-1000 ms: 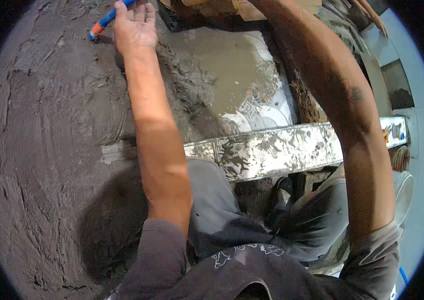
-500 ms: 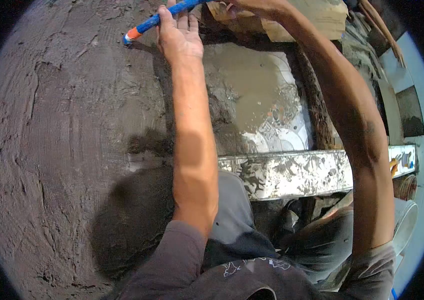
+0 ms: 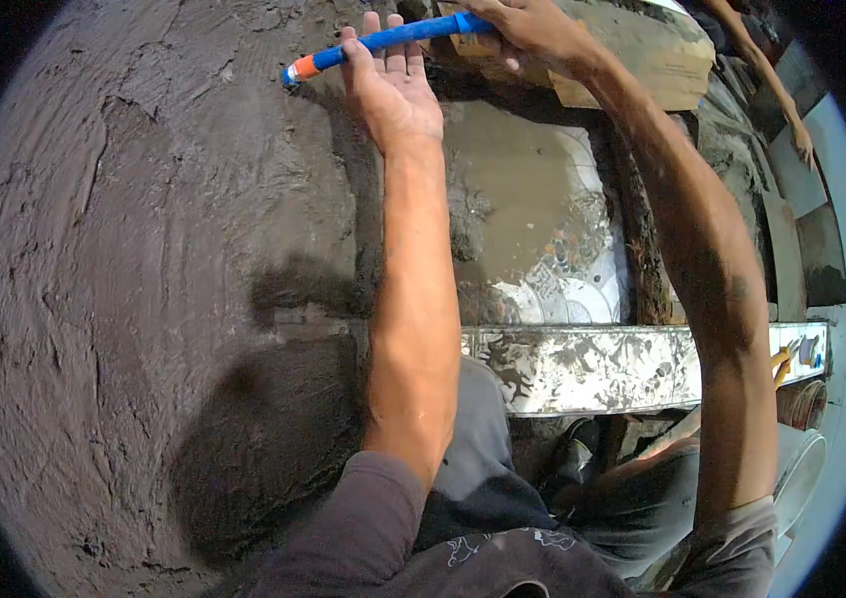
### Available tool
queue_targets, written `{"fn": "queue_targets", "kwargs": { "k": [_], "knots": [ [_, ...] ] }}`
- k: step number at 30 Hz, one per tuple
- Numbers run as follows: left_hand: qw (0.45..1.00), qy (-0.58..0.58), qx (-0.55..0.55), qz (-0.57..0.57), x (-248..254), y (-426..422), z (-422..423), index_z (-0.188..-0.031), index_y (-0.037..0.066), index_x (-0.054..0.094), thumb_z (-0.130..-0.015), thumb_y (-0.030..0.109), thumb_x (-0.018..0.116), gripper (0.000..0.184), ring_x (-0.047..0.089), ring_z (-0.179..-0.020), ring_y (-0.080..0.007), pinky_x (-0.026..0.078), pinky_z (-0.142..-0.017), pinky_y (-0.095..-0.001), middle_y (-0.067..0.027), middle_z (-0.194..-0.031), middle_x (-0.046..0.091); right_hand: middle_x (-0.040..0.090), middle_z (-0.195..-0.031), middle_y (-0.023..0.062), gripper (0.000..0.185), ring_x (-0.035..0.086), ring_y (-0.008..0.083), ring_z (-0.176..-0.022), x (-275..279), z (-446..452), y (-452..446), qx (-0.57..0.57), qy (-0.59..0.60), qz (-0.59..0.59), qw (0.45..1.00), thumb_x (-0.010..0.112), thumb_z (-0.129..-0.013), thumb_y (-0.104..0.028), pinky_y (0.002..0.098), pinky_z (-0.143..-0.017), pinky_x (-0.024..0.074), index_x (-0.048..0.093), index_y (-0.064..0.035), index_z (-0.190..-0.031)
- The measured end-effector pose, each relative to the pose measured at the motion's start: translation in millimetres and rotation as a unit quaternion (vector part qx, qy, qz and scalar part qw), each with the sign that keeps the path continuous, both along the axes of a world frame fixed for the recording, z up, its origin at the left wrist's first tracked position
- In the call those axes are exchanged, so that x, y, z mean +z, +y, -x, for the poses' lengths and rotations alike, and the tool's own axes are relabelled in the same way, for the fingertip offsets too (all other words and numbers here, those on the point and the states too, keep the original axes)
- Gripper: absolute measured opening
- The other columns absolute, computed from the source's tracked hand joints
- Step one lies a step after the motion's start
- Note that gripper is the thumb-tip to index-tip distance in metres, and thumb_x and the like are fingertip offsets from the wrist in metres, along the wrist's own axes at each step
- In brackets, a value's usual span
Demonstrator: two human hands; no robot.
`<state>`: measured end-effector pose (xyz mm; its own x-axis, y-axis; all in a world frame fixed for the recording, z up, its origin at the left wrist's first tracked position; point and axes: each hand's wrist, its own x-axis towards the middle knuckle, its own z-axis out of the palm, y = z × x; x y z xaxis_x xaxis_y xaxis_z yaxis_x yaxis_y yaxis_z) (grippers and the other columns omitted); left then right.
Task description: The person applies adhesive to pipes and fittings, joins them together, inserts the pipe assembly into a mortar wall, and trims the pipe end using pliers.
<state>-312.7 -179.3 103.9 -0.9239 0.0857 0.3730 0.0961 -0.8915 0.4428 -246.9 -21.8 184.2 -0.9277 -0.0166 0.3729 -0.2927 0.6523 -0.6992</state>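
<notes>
A blue tube with an orange band and a white and blue tip slants across the top of the view. My left hand is palm up beneath it, thumb lapping over the tube and fingers stretched out behind it, so the hold looks loose. At the tube's right end my right hand has its fingers closed round it. The tip hovers near a wide face of wet, dark mud-like material; whether it touches cannot be told.
Murky water covers patterned tile below my hands. A mortar-smeared white ledge crosses by my knee. A brown cardboard piece lies at top right. Another person's arm reaches in at far right, near a bucket.
Both my hands and the tube appear shifted right and slightly down, with the tube lying flatter. The whole scene has shifted somewhat as well. More of the right hand now shows.
</notes>
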Motion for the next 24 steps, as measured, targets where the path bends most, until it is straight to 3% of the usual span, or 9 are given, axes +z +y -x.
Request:
{"fn": "queue_targets", "kwargs": {
  "k": [2, 5, 8, 9, 12, 16, 17, 20, 24],
  "knots": [
    [0.999, -0.042, 0.017, -0.01, 3, 3, -8, -0.139, 0.013, 0.042, -0.099, 0.041, 0.059, 0.052, 0.054, -0.124, -0.027, 0.041, -0.106, -0.045, -0.0069, -0.138, 0.055, 0.056, -0.068, -0.0005, 0.017, 0.053, 0.0111, -0.059, 11, -16, -13, -0.028, -0.112, 0.143, 0.983, 0.065, -0.096, -0.019, 0.0285, -0.051, 0.0399, 0.066, -0.0042, -0.104],
    [0.995, -0.092, 0.034, -0.012, 7, -2, -13, -0.127, 0.011, 0.051, -0.094, 0.042, 0.066, 0.048, 0.058, -0.118, -0.0248, 0.049, -0.097, -0.0411, -0.0065, -0.132, 0.058, 0.055, -0.067, -0.0009, 0.022, 0.05, 0.0094, -0.057, 0, -22, -21, 0.052, -0.031, 0.164, 0.985, 0.065, -0.096, -0.026, 0.0282, -0.05, 0.0375, 0.067, -0.004, -0.093],
    [0.991, -0.131, 0.032, -0.002, 15, -3, -9, -0.128, 0.008, 0.049, -0.095, 0.041, 0.064, 0.049, 0.057, -0.118, -0.0252, 0.049, -0.097, -0.0402, -0.0081, -0.132, 0.058, 0.051, -0.063, -0.0019, 0.029, 0.044, 0.0079, -0.052, -4, -8, -30, 0.076, 0.041, 0.177, 0.98, 0.061, -0.099, -0.033, 0.0272, -0.047, 0.0337, 0.066, -0.005, -0.091],
    [0.992, -0.122, 0.022, -0.019, 16, -5, -10, -0.128, 0.007, 0.049, -0.095, 0.041, 0.064, 0.05, 0.058, -0.118, -0.0251, 0.05, -0.096, -0.0393, -0.0086, -0.132, 0.058, 0.051, -0.063, -0.0016, 0.036, 0.042, 0.0077, -0.049, 8, -9, -19, 0.017, -0.032, 0.087, 0.996, 0.058, -0.1, -0.04, 0.0266, -0.046, 0.0334, 0.066, -0.006, -0.089],
    [0.995, -0.089, 0.003, -0.043, 13, -8, -16, -0.128, 0.006, 0.048, -0.096, 0.04, 0.064, 0.05, 0.059, -0.116, -0.025, 0.052, -0.093, -0.0372, -0.0098, -0.131, 0.058, 0.052, -0.061, -0.0009, 0.037, 0.043, 0.008, -0.048, 2, 23, -1, 0.07, -0.286, 0.399, 0.868, 0.057, -0.1, -0.042, 0.027, -0.044, 0.0326, 0.065, -0.0064, -0.094],
    [0.996, -0.081, 0.019, -0.012, 12, -9, -5, -0.129, 0.007, 0.048, -0.097, 0.039, 0.062, 0.047, 0.058, -0.117, -0.0257, 0.052, -0.093, -0.0385, -0.0095, -0.13, 0.059, 0.053, -0.06, 0.0, 0.036, 0.047, 0.008, -0.049, 33, -7, -24, -0.096, -0.094, 0.072, 0.988, 0.062, -0.097, -0.042, 0.027, -0.043, 0.0335, 0.063, -0.0061, -0.105],
    [0.995, -0.093, 0.027, -0.01, 14, -9, -3, -0.129, 0.007, 0.048, -0.098, 0.038, 0.062, 0.046, 0.057, -0.118, -0.026, 0.052, -0.094, -0.0393, -0.0093, -0.13, 0.059, 0.056, -0.063, 0.0003, 0.029, 0.051, 0.0108, -0.054, 38, -23, -22, 0.047, -0.13, 0.14, 0.98, 0.066, -0.096, -0.033, 0.0288, -0.048, 0.0388, 0.066, -0.0044, -0.095],
    [0.983, -0.175, 0.056, 0.03, 23, -9, -9, -0.126, 0.01, 0.049, -0.099, 0.035, 0.06, 0.038, 0.058, -0.118, -0.0282, 0.051, -0.098, -0.0445, -0.0121, -0.128, 0.061, 0.056, -0.063, -0.0005, 0.023, 0.052, 0.012, -0.057, 16, -14, -13, 0.049, 0.038, 0.004, 0.998, 0.065, -0.096, -0.025, 0.03, -0.05, 0.041, 0.066, -0.0029, -0.087],
    [0.992, -0.125, -0.005, -0.015, 21, -15, -11, -0.129, 0.008, 0.051, -0.099, 0.034, 0.061, 0.041, 0.06, -0.114, -0.0265, 0.051, -0.095, -0.0395, -0.0088, -0.128, 0.061, 0.052, -0.061, 0.0011, 0.02, 0.049, 0.0125, -0.056, 23, -18, -17, 0.065, -0.069, 0.093, 0.991, 0.063, -0.096, -0.021, 0.0317, -0.053, 0.0426, 0.064, -0.0012, -0.091]
  ]
}}
